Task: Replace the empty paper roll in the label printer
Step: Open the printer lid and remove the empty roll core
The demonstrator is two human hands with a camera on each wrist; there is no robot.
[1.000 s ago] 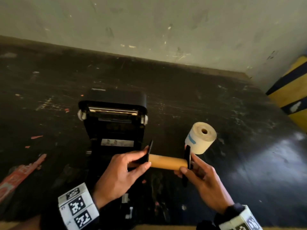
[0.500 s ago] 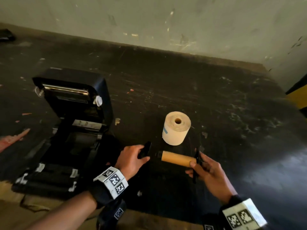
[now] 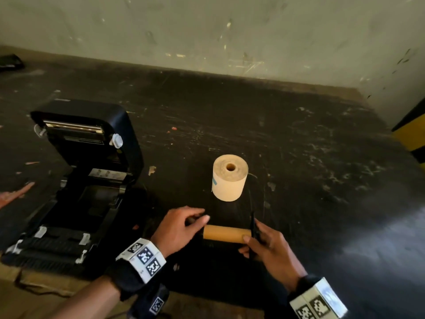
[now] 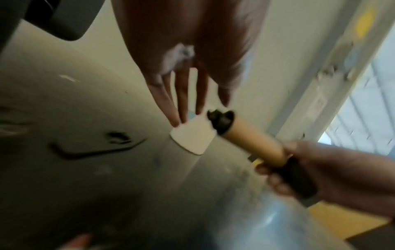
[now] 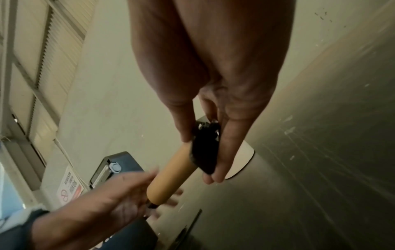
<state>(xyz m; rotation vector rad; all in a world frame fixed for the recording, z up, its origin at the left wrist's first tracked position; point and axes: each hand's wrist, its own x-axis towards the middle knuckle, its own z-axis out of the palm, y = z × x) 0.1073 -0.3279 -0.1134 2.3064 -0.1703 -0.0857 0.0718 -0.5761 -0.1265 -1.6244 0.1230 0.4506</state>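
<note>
My right hand (image 3: 268, 246) is curled round the black end flange (image 5: 206, 150) of the spindle, thumb on one face, fingers (image 5: 226, 147) on the other, so the empty cardboard core (image 3: 226, 235) sticks out leftward from my grip. My left hand (image 3: 179, 231) hovers at the core's free end, its fingers (image 4: 181, 101) nearly straight and spread, not closed on anything. Both wrists wear marker-tagged bands.

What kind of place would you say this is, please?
Probably a warehouse or workshop packing bench: a scuffed black worktop against a marked wall, yellow-and-black hazard striping at the corner, and an opened label printer beside a fresh paper roll.
</note>
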